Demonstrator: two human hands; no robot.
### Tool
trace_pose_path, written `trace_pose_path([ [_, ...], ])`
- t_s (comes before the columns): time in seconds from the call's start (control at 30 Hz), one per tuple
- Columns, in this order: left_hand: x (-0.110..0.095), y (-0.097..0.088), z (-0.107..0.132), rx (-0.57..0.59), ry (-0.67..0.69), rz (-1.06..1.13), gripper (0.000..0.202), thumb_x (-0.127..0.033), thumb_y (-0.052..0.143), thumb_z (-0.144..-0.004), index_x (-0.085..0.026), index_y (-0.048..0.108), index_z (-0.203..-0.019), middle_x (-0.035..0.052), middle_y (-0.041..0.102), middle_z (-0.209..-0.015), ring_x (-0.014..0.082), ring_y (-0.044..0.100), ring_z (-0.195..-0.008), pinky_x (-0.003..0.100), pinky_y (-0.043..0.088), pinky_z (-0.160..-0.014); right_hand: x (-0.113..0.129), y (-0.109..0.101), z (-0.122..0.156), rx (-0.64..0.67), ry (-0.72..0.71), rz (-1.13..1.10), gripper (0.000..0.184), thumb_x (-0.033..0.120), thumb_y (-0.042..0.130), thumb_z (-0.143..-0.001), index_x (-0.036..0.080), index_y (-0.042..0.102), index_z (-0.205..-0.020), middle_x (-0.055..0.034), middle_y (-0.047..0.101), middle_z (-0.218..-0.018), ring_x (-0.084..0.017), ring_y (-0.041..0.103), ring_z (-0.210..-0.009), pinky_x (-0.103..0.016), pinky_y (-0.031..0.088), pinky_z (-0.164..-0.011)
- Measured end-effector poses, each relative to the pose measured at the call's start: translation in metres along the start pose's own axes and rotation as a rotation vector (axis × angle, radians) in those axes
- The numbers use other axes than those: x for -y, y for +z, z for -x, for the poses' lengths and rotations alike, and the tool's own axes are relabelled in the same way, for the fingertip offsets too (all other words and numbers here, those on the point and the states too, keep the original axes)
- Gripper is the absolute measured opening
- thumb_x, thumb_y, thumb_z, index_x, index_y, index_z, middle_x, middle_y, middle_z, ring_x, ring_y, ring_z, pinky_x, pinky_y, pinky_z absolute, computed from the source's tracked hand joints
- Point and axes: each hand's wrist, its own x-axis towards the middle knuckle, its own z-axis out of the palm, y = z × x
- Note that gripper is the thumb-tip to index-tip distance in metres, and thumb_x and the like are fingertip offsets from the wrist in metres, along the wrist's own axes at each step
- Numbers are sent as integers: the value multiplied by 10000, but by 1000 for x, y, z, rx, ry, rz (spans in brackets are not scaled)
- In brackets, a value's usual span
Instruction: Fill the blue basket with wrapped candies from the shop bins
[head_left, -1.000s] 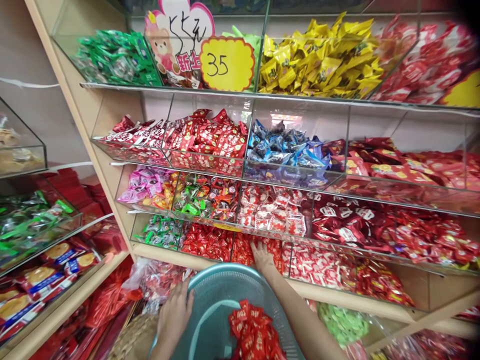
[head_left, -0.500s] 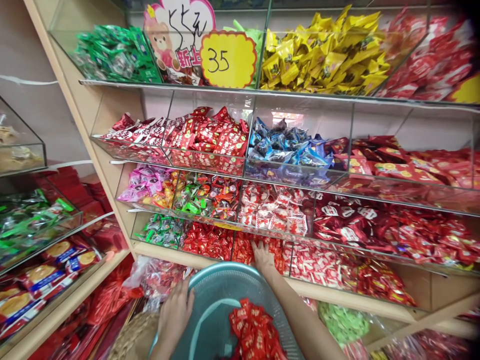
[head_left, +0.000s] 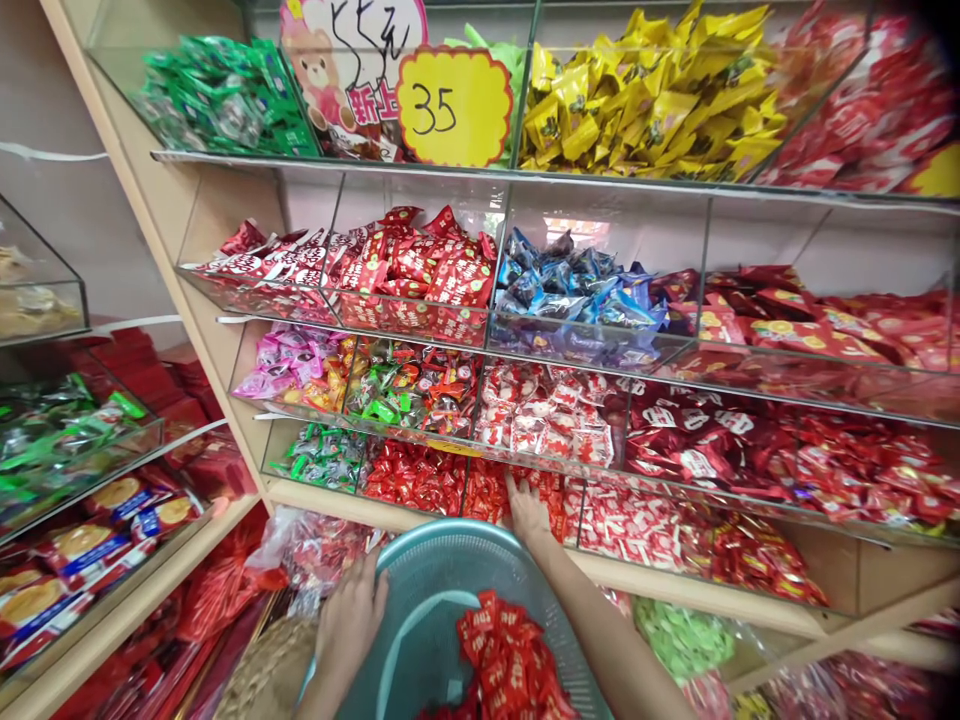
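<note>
- Left hand (head_left: 349,625) closed on the near side of a teal plastic basket (head_left: 450,540), fingers curled up against the rim.
- Right hand (head_left: 529,510) open, fingers spread, reaching over the clear front of the lowest tier and touching red-wrapped sweets (head_left: 487,492) in a bin.
- Heap of red packets (head_left: 510,655) lying inside the basket, toward its front, beneath and between the two arms.
- Just left of the basket, a clear bag of red sweets (head_left: 319,560) slumps against the shelf edge; a woven straw basket (head_left: 266,670) sits at lower left, touching the teal basket's side.
- Pale green sweets in a clear bag (head_left: 679,640) sit below the wooden shelf (head_left: 420,525), right of the basket.
- Tiers of clear acrylic bins (head_left: 600,225) rise on the wooden shelving, packed with blue, pink, white-and-red and dark red wrappers.
- Top tier: green packets (head_left: 225,100) at left, yellow packets (head_left: 645,100) at centre right.
- A yellow scalloped sign reading 35 (head_left: 454,107) stands in the top tier, overlapping a teddy-bear sign (head_left: 349,60) behind it.
- At far left, a side display holds green packets and round biscuits in blue-and-red wrappers (head_left: 124,525).
</note>
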Motion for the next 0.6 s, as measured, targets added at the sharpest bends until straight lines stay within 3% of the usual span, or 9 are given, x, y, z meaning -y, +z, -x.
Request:
trace_pose_path([
  [0.17,0,0,0,-18,19,10,436,-332,262,-890,-150,492,-1211,111,621,-1108,213,593,-978,320,463,-798,-5,-2,4,-68,-24,-63,746,120,544,-713,229,217,-1374,-151,461,-1241,-286,462,-1136,-327,430,-794],
  [0.3,2,3,0,-60,35,-1,423,-336,279,-888,-154,511,-1191,114,624,-1100,215,586,-991,322,460,-804,-17,-3,3,-103,-3,-256,688,201,548,-738,186,239,-1352,-185,441,-1264,-286,489,-1108,-332,429,-765],
  [0.4,4,6,0,-61,36,-3,430,-331,278,-887,-142,503,-1200,114,622,-1107,213,584,-996,321,459,-814,-30,-5,-3,-177,118,-745,628,204,597,-694,183,357,-1274,-167,509,-1192,-284,529,-1051,-337,423,-771],
  [0.5,4,6,0,-67,41,8,429,-334,281,-885,-145,510,-1194,108,626,-1100,215,584,-994,328,456,-822,-41,-8,-13,-224,270,-1321,517,172,688,-580,168,513,-1066,-124,579,-1071,-286,536,-1031,-308,446,-746],
  [0.6,3,5,0,-61,35,14,429,-334,277,-886,-149,508,-1196,106,626,-1101,214,585,-989,328,455,-817,-45,-9,-22,-212,310,-1566,478,188,704,-561,196,509,-997,-56,610,-960,-226,584,-923,-258,492,-638],
])
